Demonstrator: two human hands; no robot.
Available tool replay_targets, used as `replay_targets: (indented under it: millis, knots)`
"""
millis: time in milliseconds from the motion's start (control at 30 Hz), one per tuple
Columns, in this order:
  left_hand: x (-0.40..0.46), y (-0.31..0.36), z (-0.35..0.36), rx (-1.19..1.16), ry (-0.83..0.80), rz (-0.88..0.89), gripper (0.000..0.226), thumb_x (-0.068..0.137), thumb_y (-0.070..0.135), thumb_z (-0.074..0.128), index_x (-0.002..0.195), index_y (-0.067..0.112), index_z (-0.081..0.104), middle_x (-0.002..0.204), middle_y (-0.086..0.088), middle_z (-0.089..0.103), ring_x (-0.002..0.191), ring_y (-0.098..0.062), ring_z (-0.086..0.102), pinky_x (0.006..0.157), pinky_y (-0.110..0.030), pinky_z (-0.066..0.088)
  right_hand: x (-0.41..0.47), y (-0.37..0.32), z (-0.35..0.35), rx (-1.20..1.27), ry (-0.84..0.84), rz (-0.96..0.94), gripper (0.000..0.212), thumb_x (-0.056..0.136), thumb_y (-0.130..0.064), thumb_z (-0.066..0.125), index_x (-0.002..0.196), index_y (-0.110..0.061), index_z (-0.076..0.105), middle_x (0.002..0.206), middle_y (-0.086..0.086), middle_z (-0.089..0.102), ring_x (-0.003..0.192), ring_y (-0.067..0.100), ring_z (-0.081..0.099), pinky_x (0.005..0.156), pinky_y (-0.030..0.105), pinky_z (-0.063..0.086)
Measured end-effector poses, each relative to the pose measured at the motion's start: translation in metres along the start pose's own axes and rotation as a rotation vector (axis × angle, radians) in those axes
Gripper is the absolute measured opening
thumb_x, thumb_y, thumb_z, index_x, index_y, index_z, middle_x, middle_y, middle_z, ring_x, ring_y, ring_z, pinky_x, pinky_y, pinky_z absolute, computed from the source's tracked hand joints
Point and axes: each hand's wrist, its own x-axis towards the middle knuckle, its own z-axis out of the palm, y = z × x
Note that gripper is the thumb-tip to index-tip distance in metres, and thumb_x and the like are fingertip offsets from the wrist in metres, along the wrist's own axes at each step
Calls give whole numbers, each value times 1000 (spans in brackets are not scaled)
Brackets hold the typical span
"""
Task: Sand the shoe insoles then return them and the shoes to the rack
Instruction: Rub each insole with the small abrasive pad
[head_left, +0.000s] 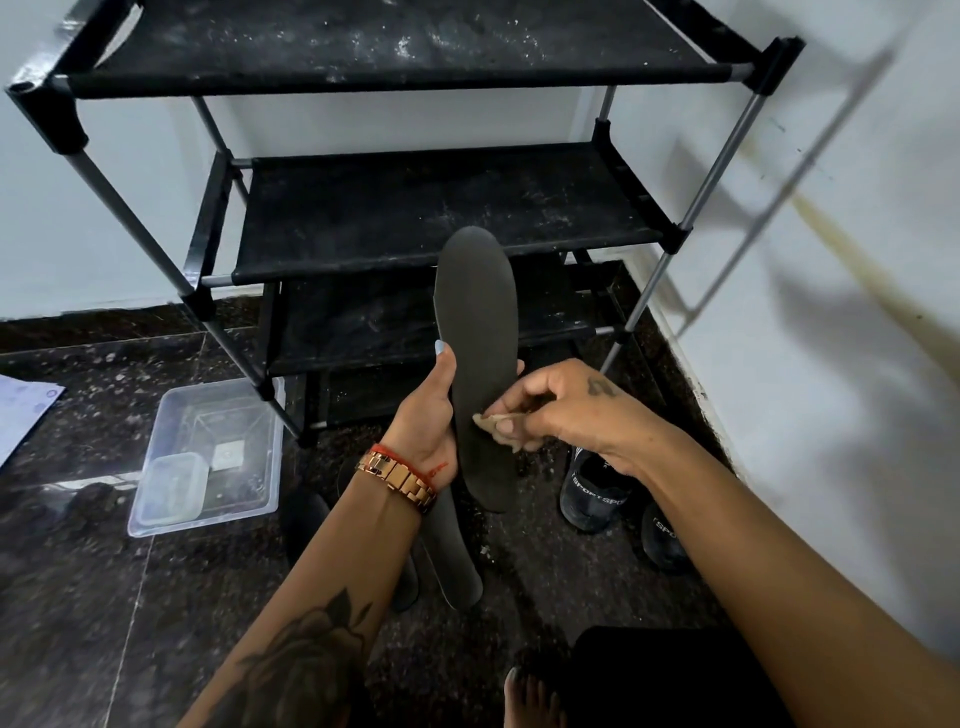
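A dark insole (475, 332) stands upright before the shoe rack (415, 208), gripped along its left edge by the left hand (428, 421). The right hand (556, 408) pinches a scrap of sandpaper (491, 425) against it. Below lie a second insole (454, 561), black sport shoes (592, 491) and a clear plastic bin (208, 457).

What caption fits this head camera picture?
Left hand holds a dark insole while right hand rubs it with sandpaper.

Dim, cool indoor light. The rack (415, 208) casts soft diagonal shadows on the right wall (831, 260). A pale glare streaks the polished floor (78, 545) at left. Wide-angle distortion bows the rack's posts; edges appear slightly soft.
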Motion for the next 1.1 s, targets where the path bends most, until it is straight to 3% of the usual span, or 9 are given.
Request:
replay_targets:
  millis: [167, 267, 333, 433, 500, 633, 800, 933, 1100]
  knots:
    - [-2, 2, 4, -79, -2, -28, 64, 97, 53, 19, 132, 8, 49, 128, -11, 57, 96, -20, 61, 78, -33, 55, -8, 4, -11, -140, -227, 133, 10, 81, 1, 67, 89, -4, 71, 80, 2, 69, 68, 4, 64, 62, 19, 55]
    - [-1, 2, 3, -49, 8, 0, 63, 98, 52, 18, 126, 7, 53, 120, -11, 61, 95, -19, 62, 77, -31, 56, -9, 2, -19, 34, -98, 104, 12, 80, 0, 67, 80, -11, 70, 89, 9, 71, 71, 9, 66, 61, 20, 54]
    - [0, 1, 3, 5, -4, 23, 63, 98, 50, 16, 117, 7, 58, 111, -8, 65, 92, -16, 66, 77, -26, 56, -6, -1, -17, 161, 48, 29, 13, 81, 0, 67, 80, -12, 70, 75, 0, 70, 66, 6, 65, 60, 19, 55]
    - [-1, -2, 4, 32, -19, 26, 59, 99, 48, 17, 105, 10, 62, 98, -5, 71, 83, -12, 70, 69, -22, 57, -1, -2, -2, 61, 168, -36, 7, 83, -6, 67, 85, -12, 71, 68, -5, 64, 65, 6, 63, 63, 21, 57]
    - [0, -2, 3, 28, -13, 20, 62, 98, 50, 16, 109, 9, 61, 100, -6, 71, 85, -14, 69, 68, -23, 58, 1, -3, 6, -34, 137, -40, 5, 83, -8, 68, 87, -10, 71, 75, -2, 63, 68, 9, 64, 64, 23, 57]
    - [-2, 2, 4, -40, 3, -17, 65, 97, 52, 19, 133, 7, 48, 128, -13, 58, 97, -20, 61, 80, -32, 55, -7, -4, -3, -131, -114, 123, 11, 81, 0, 67, 81, -11, 69, 80, 2, 65, 70, 11, 64, 61, 23, 57]
    - [-1, 2, 5, -34, 8, 15, 62, 97, 52, 19, 130, 10, 51, 122, -11, 61, 97, -20, 62, 83, -32, 53, -10, -2, -23, 14, 137, 175, 11, 83, 0, 63, 81, -10, 67, 82, 10, 68, 68, 14, 66, 58, 22, 55]
    - [-2, 0, 4, -17, -4, 35, 63, 98, 51, 18, 127, 6, 53, 118, -9, 63, 95, -16, 65, 79, -26, 56, -8, -9, -5, 246, 60, 63, 18, 83, 5, 61, 90, -10, 67, 80, 9, 63, 62, 11, 67, 56, 22, 56]
    - [-1, -1, 0, -69, -1, 8, 60, 97, 52, 22, 119, 8, 57, 113, -9, 65, 93, -18, 67, 73, -28, 58, -6, -8, 15, -37, 132, -58, 19, 81, 2, 62, 89, -13, 70, 70, 2, 63, 66, 15, 68, 65, 34, 60]
